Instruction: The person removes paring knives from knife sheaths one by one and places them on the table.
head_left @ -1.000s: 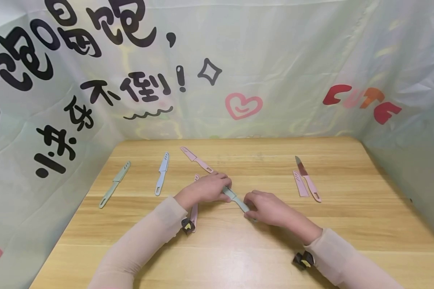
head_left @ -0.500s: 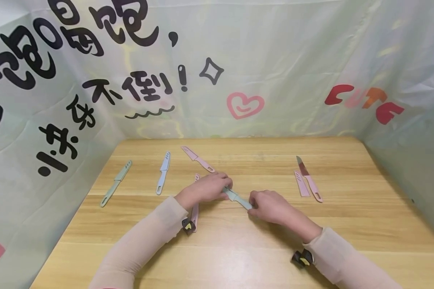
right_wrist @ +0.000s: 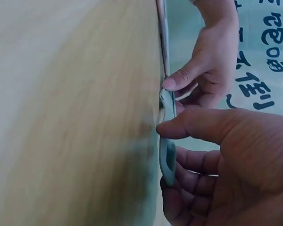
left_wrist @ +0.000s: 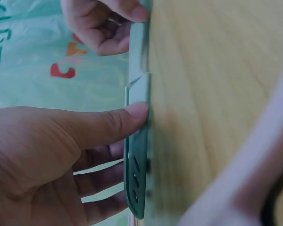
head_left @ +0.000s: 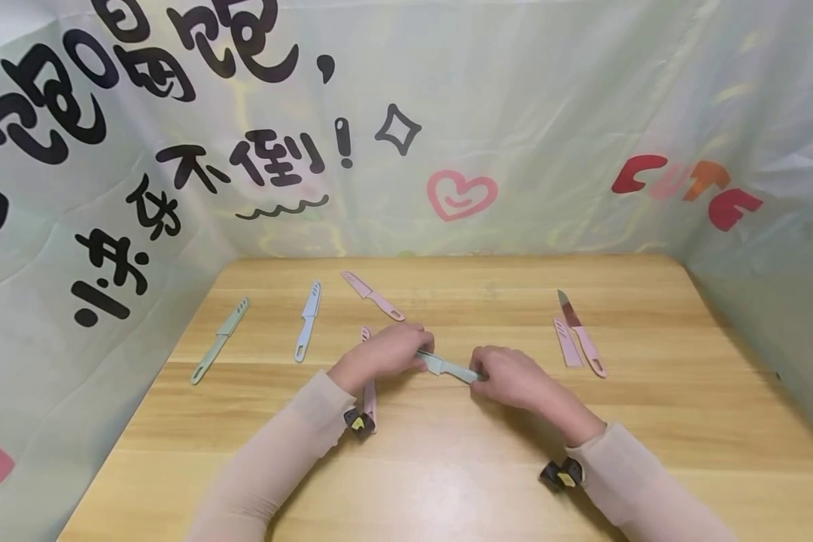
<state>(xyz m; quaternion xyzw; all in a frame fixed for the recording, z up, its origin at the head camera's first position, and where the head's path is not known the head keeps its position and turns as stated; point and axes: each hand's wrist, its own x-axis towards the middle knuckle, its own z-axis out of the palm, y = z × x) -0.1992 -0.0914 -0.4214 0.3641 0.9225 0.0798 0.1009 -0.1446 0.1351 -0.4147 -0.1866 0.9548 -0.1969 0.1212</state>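
While the left hand pinches a slotted pale-green sheath, the right hand grips a slim pale-green knife handle; handle meets sheath mouth; both between the hands, mid-way across the wood-grained surface.

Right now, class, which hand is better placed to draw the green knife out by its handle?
Probably the right hand: its thumb and fingers hold the handle, while the left hand grips the slotted sheath and could steady it.
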